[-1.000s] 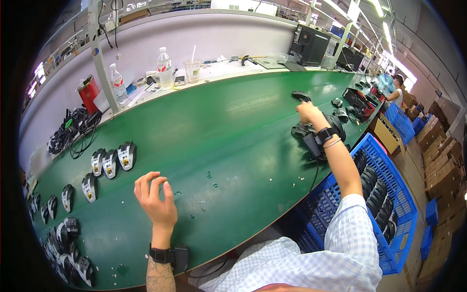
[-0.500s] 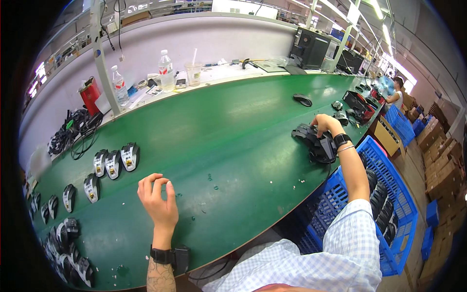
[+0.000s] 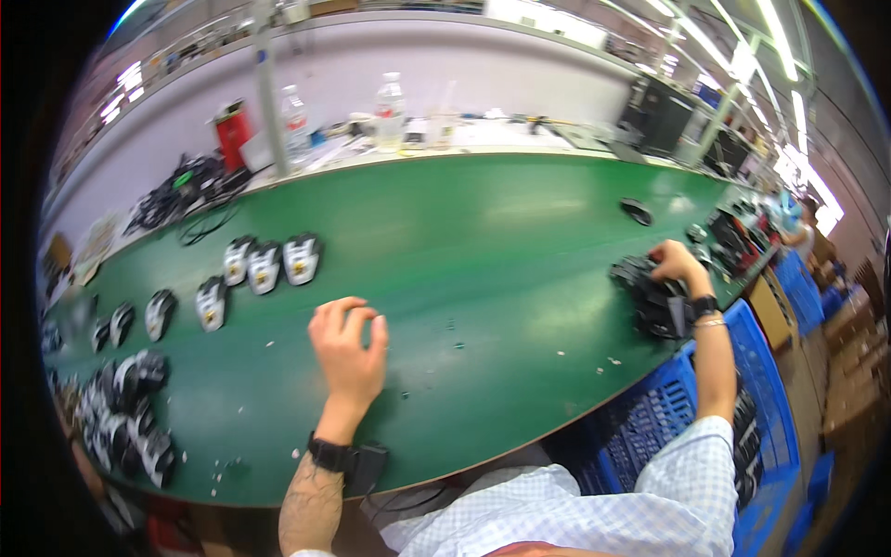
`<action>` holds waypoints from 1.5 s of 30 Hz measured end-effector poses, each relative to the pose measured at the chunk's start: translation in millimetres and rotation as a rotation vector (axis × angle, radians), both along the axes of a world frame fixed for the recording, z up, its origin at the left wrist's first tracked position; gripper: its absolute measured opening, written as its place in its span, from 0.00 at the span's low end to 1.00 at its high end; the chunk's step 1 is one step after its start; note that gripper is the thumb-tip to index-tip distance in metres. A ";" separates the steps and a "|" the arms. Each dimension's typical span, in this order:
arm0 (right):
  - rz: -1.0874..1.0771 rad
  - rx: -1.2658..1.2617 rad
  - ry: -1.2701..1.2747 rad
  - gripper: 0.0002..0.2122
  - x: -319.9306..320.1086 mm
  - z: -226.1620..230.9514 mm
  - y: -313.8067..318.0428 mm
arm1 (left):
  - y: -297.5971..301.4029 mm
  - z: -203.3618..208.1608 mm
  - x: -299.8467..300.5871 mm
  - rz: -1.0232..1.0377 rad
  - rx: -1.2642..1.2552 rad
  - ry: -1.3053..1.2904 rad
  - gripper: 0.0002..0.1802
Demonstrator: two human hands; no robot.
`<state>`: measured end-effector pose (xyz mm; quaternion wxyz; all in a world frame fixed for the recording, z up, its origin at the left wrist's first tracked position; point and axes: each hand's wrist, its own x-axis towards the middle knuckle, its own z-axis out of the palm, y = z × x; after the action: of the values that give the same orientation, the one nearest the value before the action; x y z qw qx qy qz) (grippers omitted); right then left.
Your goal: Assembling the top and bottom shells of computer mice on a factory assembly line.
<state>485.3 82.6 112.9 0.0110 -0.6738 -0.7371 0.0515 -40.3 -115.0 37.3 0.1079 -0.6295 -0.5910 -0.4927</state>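
Centrally, the left hand (image 3: 348, 348) rests released on the green tabletop (image 3: 483, 251); at right, the right hand (image 3: 676, 265) grasps a pile of black parts (image 3: 650, 295); three white-labelled units (image 3: 271, 263) sit at left.

Bright overhead strip lighting, window glare, fisheye-bent soft, dark edges.

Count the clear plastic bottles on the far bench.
2: one bottle beside the grey post, another bottle to its right, near the cups. Clutter there may hide more.
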 end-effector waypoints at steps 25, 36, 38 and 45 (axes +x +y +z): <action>1.021 0.196 0.785 0.26 -373.0 -38.2 -113.8 | 2.0 -18.8 -10.6 -0.487 -0.185 -0.531 0.16; 0.975 0.281 0.908 0.29 -369.4 -55.2 -124.3 | 2.1 -21.4 -9.0 -0.538 -0.246 -0.612 0.19; 0.948 0.276 0.938 0.28 -370.4 -59.1 -126.4 | 0.9 -22.8 -9.5 -0.555 -0.256 -0.637 0.19; 0.907 0.203 1.170 0.25 -374.5 -61.6 -132.9 | -2.9 -19.8 -12.8 -0.686 -0.280 -0.794 0.18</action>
<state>110.8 -50.3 51.3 0.4412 -0.1619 -0.8175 0.3330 -53.1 -117.9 17.5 -0.3756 -0.5602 -0.4069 -0.6161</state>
